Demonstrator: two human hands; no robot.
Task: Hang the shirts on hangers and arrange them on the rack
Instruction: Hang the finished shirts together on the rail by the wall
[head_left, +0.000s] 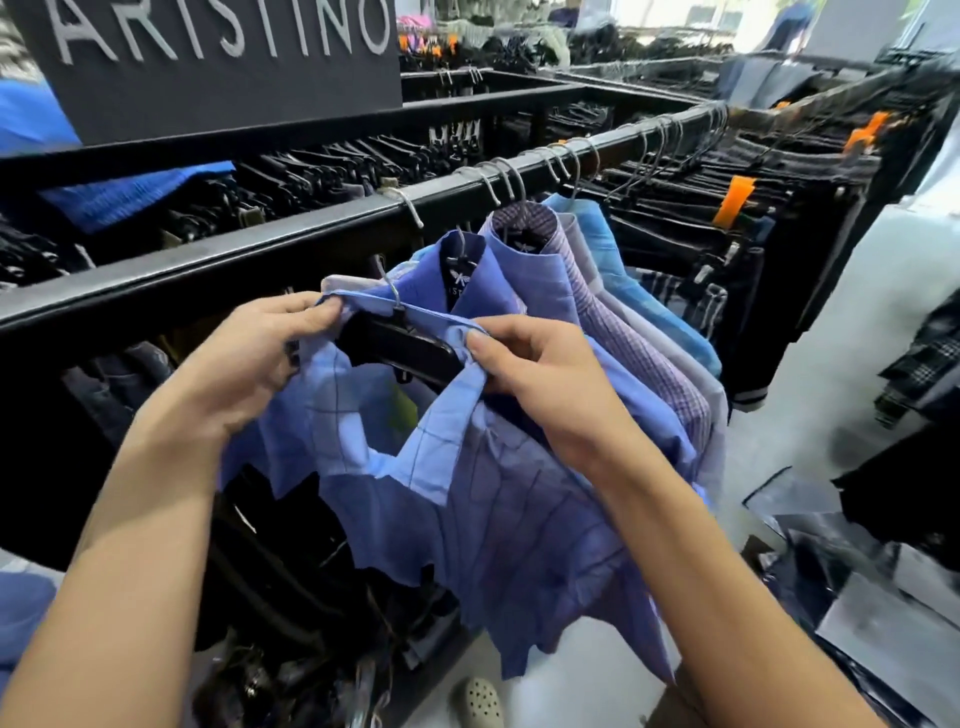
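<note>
A light blue checked shirt (457, 509) hangs in front of me over a black hanger (410, 348) whose metal hook (389, 283) points up, below the rack bar. My left hand (260, 353) pinches the left side of the collar. My right hand (540, 374) grips the right side of the collar at the hanger's end. The black rack bar (260, 249) runs from the lower left to the upper right. Several shirts (571, 291) in blue, purple check and pale blue hang on it just behind the held one.
Rows of dark trousers on hangers (675, 197) fill the racks behind and to the right. A dark sign with white letters (218, 62) stands at the top left. Plastic bags (857, 582) lie on the pale floor at the lower right. Dark clothes are piled under the bar.
</note>
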